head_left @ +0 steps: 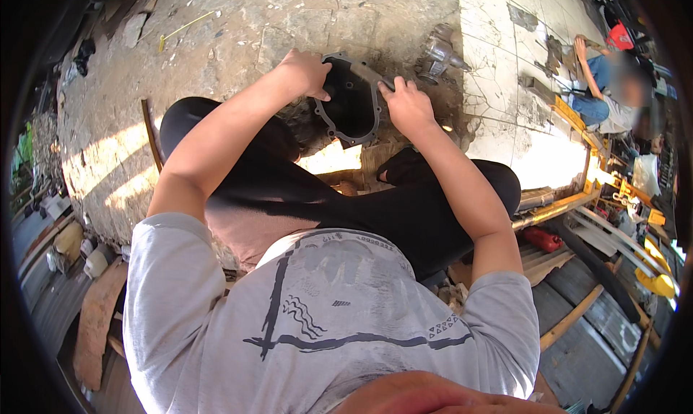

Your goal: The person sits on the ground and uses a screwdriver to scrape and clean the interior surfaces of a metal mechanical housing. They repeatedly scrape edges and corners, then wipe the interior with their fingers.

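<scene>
On the ground between my bent legs rests a dark oval metal housing [343, 114] with bolt holes round its flanged rim. My left hand [305, 75] grips its upper left edge, fingers curled at the rim. In my right hand [408, 105], closed round its dark handle, is a flat tool [364, 72] whose pale blade lies along the upper right rim. Just beyond that hand lies a grey metal casting [440, 53] on its side.
At the upper right another person [613, 89] sits low beside yellow metal frames [570, 118] and scattered parts. A red cylinder [541, 239] lies to my right among boards. Plastic jugs [95, 262] stand at the left. A thin yellow strip [186, 28] lies on the concrete.
</scene>
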The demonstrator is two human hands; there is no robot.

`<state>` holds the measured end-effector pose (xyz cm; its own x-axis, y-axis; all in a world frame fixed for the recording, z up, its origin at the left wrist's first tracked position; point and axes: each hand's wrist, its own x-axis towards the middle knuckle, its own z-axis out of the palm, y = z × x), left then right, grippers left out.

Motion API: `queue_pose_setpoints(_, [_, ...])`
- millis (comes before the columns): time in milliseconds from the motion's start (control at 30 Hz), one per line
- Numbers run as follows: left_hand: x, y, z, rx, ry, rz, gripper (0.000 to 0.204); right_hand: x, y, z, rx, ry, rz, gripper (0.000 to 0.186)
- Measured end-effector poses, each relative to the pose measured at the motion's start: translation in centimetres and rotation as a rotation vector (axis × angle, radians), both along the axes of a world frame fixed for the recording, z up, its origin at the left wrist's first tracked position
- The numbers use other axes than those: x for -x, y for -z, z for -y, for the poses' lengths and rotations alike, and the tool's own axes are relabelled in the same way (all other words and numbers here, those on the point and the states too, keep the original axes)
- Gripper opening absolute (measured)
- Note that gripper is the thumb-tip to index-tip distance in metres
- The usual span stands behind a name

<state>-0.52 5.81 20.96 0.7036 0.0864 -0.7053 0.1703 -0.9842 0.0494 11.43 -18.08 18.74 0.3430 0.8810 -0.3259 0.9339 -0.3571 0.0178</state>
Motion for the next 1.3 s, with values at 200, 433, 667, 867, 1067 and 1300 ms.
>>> queue_pose_setpoints(200, [4.2, -3.8, 1.3, -0.020, 0.067, 0.178, 0.090, 0.7, 1.5, -1.1, 0.313, -0.227, -0.114, 0.026])
queue_pose_setpoints(433, [1.8, 4.3, 0.6, 0.028, -0.046, -0.318, 0.062, -0.2, 0.3, -3.0, 0.203, -0.142, -0.125, 0.041])
queue_pose_setpoints(667, [2.2, 9.6, -0.4, 0.044, 0.016, -0.307, 0.050, -1.8, -1.5, -3.7, 0.001, -0.019, -0.074, 0.041])
queue_pose_setpoints(867, [1.9, 9.4, -0.7, 0.063, -0.003, -0.295, 0.047, -1.2, -0.7, -4.1, 0.127, -0.046, -0.066, 0.028])
queue_pose_setpoints(1067, [1.7, 9.4, -1.1, 0.042, -0.046, -0.271, 0.042, -0.5, -0.9, -3.7, 0.198, -0.252, -0.172, 0.027])
queue_pose_setpoints(1300, [2.7, 9.4, -2.0, 0.070, -0.081, -0.182, 0.039, -6.1, -5.1, -3.8, -0.147, 0.223, 0.128, 0.043])
